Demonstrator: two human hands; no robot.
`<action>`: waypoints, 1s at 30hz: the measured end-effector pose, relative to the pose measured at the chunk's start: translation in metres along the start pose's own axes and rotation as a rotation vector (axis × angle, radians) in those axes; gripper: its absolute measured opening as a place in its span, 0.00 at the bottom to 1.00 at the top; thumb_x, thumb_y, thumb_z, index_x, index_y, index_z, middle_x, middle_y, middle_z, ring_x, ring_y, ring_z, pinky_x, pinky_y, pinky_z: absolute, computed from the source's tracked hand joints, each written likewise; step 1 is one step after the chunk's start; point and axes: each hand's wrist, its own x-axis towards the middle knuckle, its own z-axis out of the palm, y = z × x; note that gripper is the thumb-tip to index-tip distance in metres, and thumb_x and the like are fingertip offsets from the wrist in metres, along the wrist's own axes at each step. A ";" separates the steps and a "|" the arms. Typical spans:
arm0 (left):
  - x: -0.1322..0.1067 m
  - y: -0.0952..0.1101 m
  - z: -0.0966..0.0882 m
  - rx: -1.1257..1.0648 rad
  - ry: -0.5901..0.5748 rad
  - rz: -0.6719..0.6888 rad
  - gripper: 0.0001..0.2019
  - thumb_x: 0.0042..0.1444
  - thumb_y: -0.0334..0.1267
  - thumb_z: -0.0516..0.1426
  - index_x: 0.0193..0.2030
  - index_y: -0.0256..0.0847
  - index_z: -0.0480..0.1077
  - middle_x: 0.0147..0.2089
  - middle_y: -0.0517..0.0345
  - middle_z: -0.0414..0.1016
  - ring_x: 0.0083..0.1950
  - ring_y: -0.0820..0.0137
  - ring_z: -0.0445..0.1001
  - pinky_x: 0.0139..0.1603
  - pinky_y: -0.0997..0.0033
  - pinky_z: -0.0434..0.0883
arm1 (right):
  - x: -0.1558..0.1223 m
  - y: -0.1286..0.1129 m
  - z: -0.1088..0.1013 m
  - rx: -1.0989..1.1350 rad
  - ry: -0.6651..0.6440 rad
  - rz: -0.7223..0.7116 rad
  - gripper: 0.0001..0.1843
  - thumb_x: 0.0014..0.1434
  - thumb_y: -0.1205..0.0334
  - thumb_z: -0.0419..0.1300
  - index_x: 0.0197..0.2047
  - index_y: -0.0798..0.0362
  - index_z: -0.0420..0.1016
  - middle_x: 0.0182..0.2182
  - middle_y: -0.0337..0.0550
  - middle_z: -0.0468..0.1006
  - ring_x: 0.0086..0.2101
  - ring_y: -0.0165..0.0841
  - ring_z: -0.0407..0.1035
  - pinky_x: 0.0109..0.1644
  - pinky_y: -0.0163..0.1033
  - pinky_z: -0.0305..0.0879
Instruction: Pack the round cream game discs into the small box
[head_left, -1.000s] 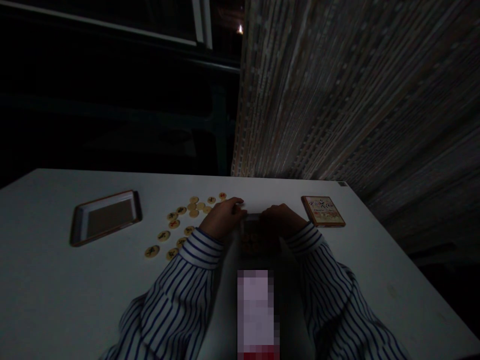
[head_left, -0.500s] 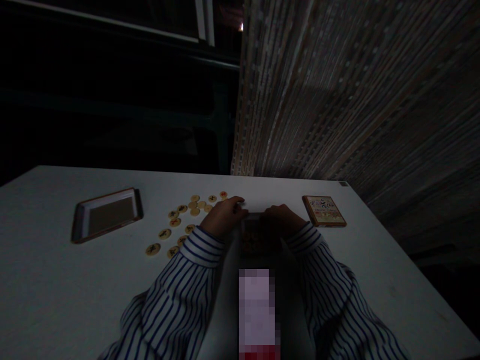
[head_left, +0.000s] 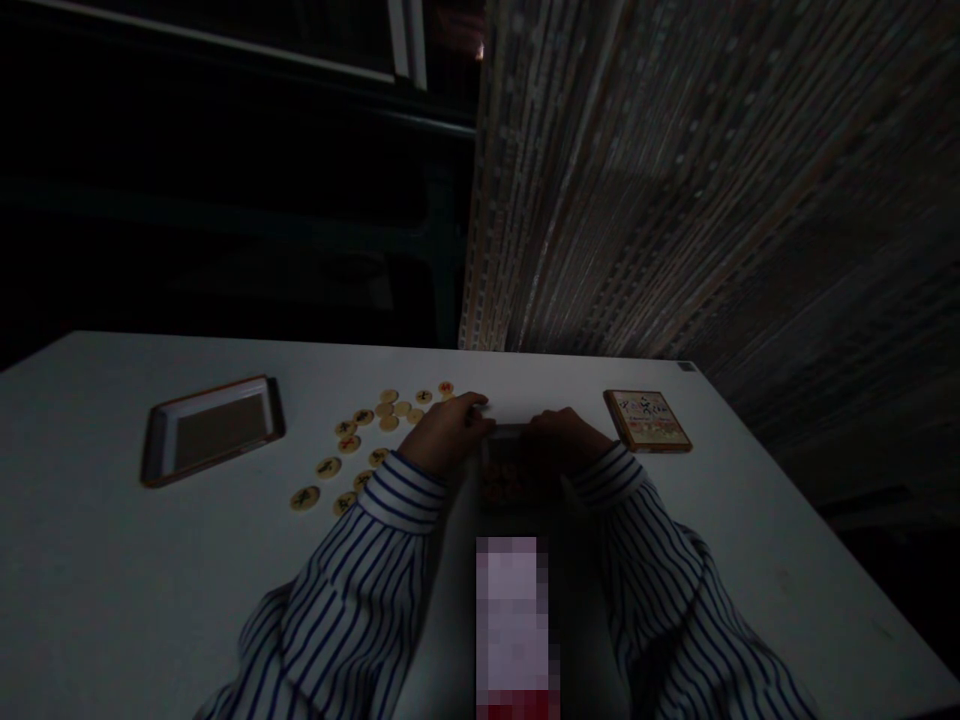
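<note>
A dark, shallow box [head_left: 517,430] lies in front of me between my hands, with several round game pieces [head_left: 502,480] inside it. At its left far corner is my left hand [head_left: 448,435], fingers curled and thumb close to the rim; what they hold, if anything, is hidden. Over the right far part of the box my right hand [head_left: 568,440] is bent closed, its fingertips lost in shadow. Several wooden Chinese chess pieces [head_left: 328,467] lie loose to the left of my left hand, some face up with black or red characters, others plain.
On the left of the white table [head_left: 135,580] lies an open box lid [head_left: 217,432], hollow side up. A small printed box [head_left: 649,420] lies at the right. Behind the table hangs a striped curtain [head_left: 570,200]. A blurred-out patch [head_left: 514,620] covers the lower middle.
Both hands stay almost in place. The pieces inside the box show a little more clearly now, and the view has shifted very slightly.
</note>
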 end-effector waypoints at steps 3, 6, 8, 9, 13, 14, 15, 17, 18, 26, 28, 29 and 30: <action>0.000 0.001 0.000 0.008 -0.007 -0.002 0.18 0.49 0.43 0.52 0.46 0.37 0.66 0.36 0.53 0.74 0.37 0.67 0.72 0.36 0.71 0.65 | -0.001 0.001 -0.002 -0.015 -0.004 0.018 0.14 0.56 0.58 0.47 0.37 0.51 0.72 0.36 0.46 0.75 0.37 0.38 0.68 0.36 0.42 0.60; 0.000 0.001 0.000 0.024 -0.013 -0.013 0.18 0.49 0.42 0.52 0.46 0.37 0.66 0.35 0.54 0.74 0.37 0.67 0.72 0.36 0.71 0.65 | -0.001 0.002 -0.004 -0.018 -0.006 0.034 0.14 0.57 0.58 0.47 0.38 0.50 0.72 0.37 0.46 0.75 0.38 0.39 0.68 0.37 0.42 0.61; 0.000 0.001 0.000 0.028 -0.014 -0.015 0.19 0.49 0.42 0.52 0.46 0.37 0.66 0.35 0.54 0.74 0.37 0.68 0.72 0.36 0.72 0.66 | 0.000 0.001 -0.006 -0.001 -0.024 0.030 0.14 0.56 0.58 0.47 0.39 0.49 0.72 0.38 0.46 0.75 0.39 0.39 0.68 0.37 0.42 0.61; 0.000 0.001 0.000 0.028 -0.015 -0.015 0.19 0.49 0.43 0.52 0.46 0.37 0.66 0.35 0.54 0.74 0.37 0.68 0.72 0.36 0.72 0.66 | 0.000 0.001 -0.007 0.003 -0.035 0.029 0.14 0.56 0.58 0.47 0.40 0.49 0.71 0.38 0.46 0.75 0.39 0.39 0.68 0.38 0.42 0.61; 0.001 -0.001 0.001 0.022 -0.018 -0.004 0.19 0.49 0.43 0.52 0.47 0.38 0.66 0.36 0.54 0.74 0.38 0.68 0.72 0.37 0.72 0.66 | 0.001 0.000 -0.008 -0.017 -0.057 0.029 0.15 0.57 0.60 0.46 0.39 0.52 0.72 0.38 0.47 0.75 0.38 0.38 0.68 0.38 0.41 0.60; 0.001 -0.002 0.001 0.022 -0.015 0.002 0.19 0.49 0.43 0.52 0.47 0.38 0.66 0.36 0.54 0.74 0.38 0.68 0.72 0.37 0.72 0.66 | 0.001 0.000 -0.008 -0.019 -0.061 0.030 0.15 0.57 0.60 0.46 0.39 0.52 0.72 0.37 0.47 0.75 0.38 0.38 0.68 0.38 0.40 0.60; 0.001 -0.002 0.001 0.022 -0.011 0.005 0.19 0.49 0.44 0.52 0.46 0.38 0.66 0.36 0.54 0.74 0.38 0.67 0.72 0.37 0.72 0.66 | 0.001 -0.001 -0.008 -0.018 -0.066 0.031 0.15 0.57 0.59 0.46 0.39 0.52 0.72 0.37 0.47 0.75 0.38 0.37 0.68 0.38 0.40 0.60; 0.001 -0.002 0.000 0.023 -0.012 0.002 0.19 0.49 0.44 0.52 0.46 0.37 0.66 0.36 0.54 0.74 0.38 0.67 0.72 0.37 0.71 0.66 | 0.001 -0.001 -0.009 -0.011 -0.072 0.032 0.15 0.56 0.59 0.47 0.39 0.52 0.72 0.37 0.47 0.75 0.39 0.37 0.68 0.38 0.40 0.60; 0.001 -0.001 0.000 0.023 -0.016 -0.001 0.19 0.49 0.44 0.52 0.46 0.37 0.66 0.36 0.54 0.74 0.38 0.67 0.72 0.37 0.71 0.66 | 0.000 -0.001 -0.009 -0.007 -0.073 0.030 0.15 0.56 0.59 0.47 0.39 0.52 0.72 0.37 0.47 0.75 0.39 0.38 0.68 0.38 0.40 0.60; 0.000 0.001 -0.001 0.028 -0.011 -0.009 0.19 0.49 0.43 0.52 0.46 0.37 0.66 0.36 0.54 0.74 0.37 0.67 0.72 0.37 0.70 0.66 | 0.001 0.000 -0.007 0.004 -0.052 0.026 0.14 0.55 0.59 0.47 0.37 0.51 0.73 0.36 0.47 0.75 0.38 0.38 0.69 0.38 0.42 0.59; 0.000 0.001 -0.001 0.022 -0.013 -0.008 0.19 0.49 0.43 0.52 0.46 0.37 0.66 0.37 0.53 0.74 0.38 0.67 0.72 0.38 0.70 0.66 | 0.000 0.000 -0.006 0.001 -0.055 0.028 0.14 0.56 0.59 0.47 0.37 0.52 0.73 0.37 0.47 0.75 0.38 0.38 0.69 0.38 0.42 0.59; 0.000 0.000 -0.001 0.018 -0.015 -0.006 0.19 0.49 0.43 0.52 0.46 0.36 0.66 0.37 0.53 0.74 0.38 0.67 0.72 0.38 0.71 0.66 | 0.000 -0.001 -0.007 0.000 -0.056 0.030 0.14 0.56 0.59 0.47 0.37 0.52 0.73 0.36 0.47 0.75 0.38 0.38 0.69 0.38 0.42 0.59; 0.001 0.000 -0.001 0.016 -0.016 -0.006 0.19 0.49 0.43 0.52 0.46 0.37 0.66 0.37 0.53 0.74 0.38 0.67 0.72 0.38 0.71 0.66 | 0.000 -0.001 -0.007 -0.002 -0.054 0.033 0.14 0.56 0.59 0.47 0.37 0.52 0.73 0.36 0.47 0.75 0.38 0.38 0.69 0.38 0.42 0.59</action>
